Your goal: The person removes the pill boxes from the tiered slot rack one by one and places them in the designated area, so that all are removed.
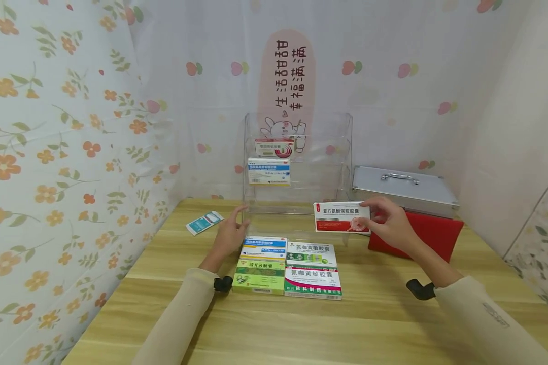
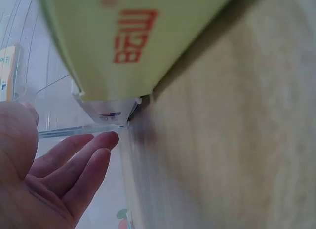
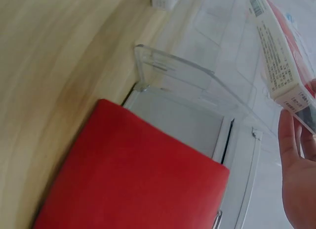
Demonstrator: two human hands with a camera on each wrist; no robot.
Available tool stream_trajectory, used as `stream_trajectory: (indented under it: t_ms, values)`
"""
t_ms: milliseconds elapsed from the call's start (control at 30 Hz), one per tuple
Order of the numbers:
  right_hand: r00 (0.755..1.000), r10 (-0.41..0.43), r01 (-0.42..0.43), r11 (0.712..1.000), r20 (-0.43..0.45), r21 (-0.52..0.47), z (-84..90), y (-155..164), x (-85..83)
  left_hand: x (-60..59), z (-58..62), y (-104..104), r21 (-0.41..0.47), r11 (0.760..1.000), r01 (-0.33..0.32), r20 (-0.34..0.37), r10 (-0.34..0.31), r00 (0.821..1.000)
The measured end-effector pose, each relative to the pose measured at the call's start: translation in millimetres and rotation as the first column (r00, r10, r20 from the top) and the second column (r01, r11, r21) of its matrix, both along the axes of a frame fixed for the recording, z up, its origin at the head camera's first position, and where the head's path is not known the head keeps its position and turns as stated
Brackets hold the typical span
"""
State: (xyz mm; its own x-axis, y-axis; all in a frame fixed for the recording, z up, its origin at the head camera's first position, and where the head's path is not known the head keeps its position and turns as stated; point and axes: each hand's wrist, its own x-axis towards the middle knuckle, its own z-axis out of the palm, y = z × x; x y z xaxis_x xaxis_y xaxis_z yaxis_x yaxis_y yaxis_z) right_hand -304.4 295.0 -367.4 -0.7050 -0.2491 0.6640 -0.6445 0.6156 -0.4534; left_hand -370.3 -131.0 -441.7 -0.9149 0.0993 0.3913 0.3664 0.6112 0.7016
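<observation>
My right hand holds a red-and-white medicine box in front of the clear acrylic shelf rack, at its lower right. In the right wrist view the same box sits above my fingers. My left hand is open, its fingers straight beside the rack's lower left corner. The left wrist view shows those fingers close to the rack's clear edge. Two boxes stand on the rack: a red-and-white one above a blue-and-white one.
Four medicine boxes lie on the wooden table before me: blue-white, green, two green-white-red. A small teal packet lies at left. A silver case and red pouch sit at right.
</observation>
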Motion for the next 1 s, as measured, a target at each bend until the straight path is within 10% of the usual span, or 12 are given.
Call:
stream_trajectory:
  t_ms: [433, 1000]
  values:
    - [0.972, -0.083, 0.086, 0.996, 0.222, -0.002, -16.1, 23.6, 26.7, 2.7, 5.8, -0.5, -0.074, 0.992, -0.098, 0.046, 0.101, 0.994]
    - [0.848, -0.088, 0.133, 0.990, 0.523, -0.049, -26.4, 50.6, 34.8, 7.7, 16.4, 1.1, 0.058, 0.997, -0.044, 0.116, 0.037, 0.993]
